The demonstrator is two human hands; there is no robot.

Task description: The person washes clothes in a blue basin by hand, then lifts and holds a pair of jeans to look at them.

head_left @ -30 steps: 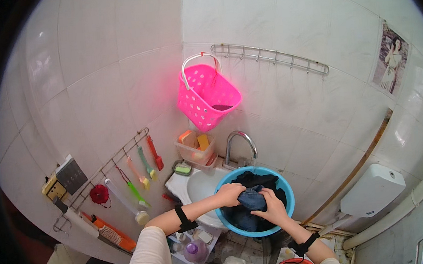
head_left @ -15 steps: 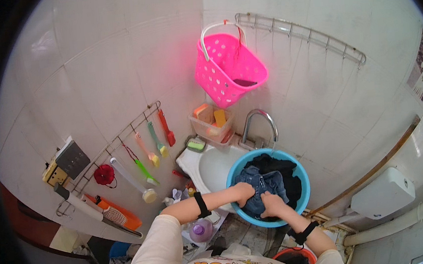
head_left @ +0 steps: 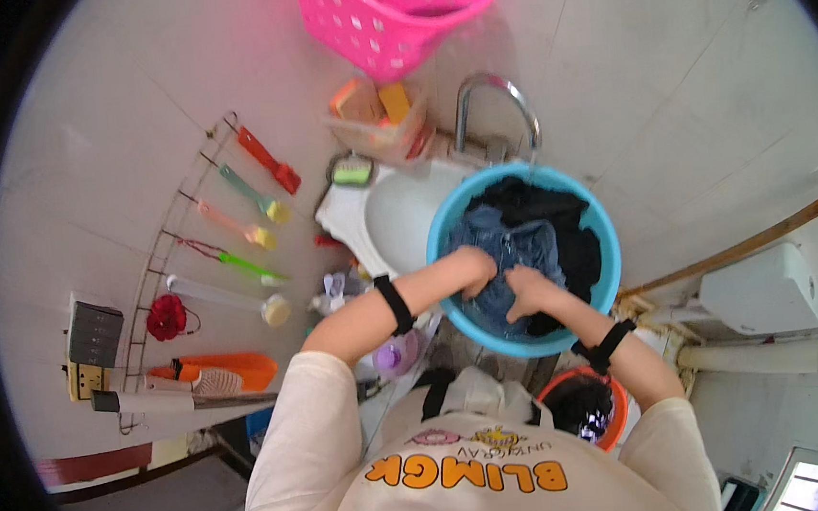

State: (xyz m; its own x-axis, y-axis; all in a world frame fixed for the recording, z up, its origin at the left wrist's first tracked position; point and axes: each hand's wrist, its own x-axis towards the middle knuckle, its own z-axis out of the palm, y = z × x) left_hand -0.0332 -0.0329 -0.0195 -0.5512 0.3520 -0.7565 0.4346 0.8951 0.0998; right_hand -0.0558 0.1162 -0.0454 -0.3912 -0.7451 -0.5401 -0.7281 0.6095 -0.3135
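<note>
A blue denim garment (head_left: 496, 234) lies in a round light-blue basin (head_left: 438, 217) beside dark, wet-looking clothes (head_left: 539, 199). My left hand (head_left: 473, 268) is closed on the denim near the basin's left side, its fingertips hidden in the cloth. Just to its right, my right hand (head_left: 533, 292) grips the same garment, thumb pointing toward the basin's near side. The two hands are a short gap apart. Some water seems to show around the denim at the near side of the basin.
The basin rests over a white sink (head_left: 404, 219) under a curved metal faucet (head_left: 496, 80). Behind hang a pink basket (head_left: 362, 29) and a clear box of sponges (head_left: 375, 133). Brushes (head_left: 250, 186) line the left wall. A red-orange tub (head_left: 621, 412) with dark clothes stands below right.
The view has tilted downward, so the basin and sink sit higher in the picture and more of the red-orange tub shows. Both hands stay on the denim.
</note>
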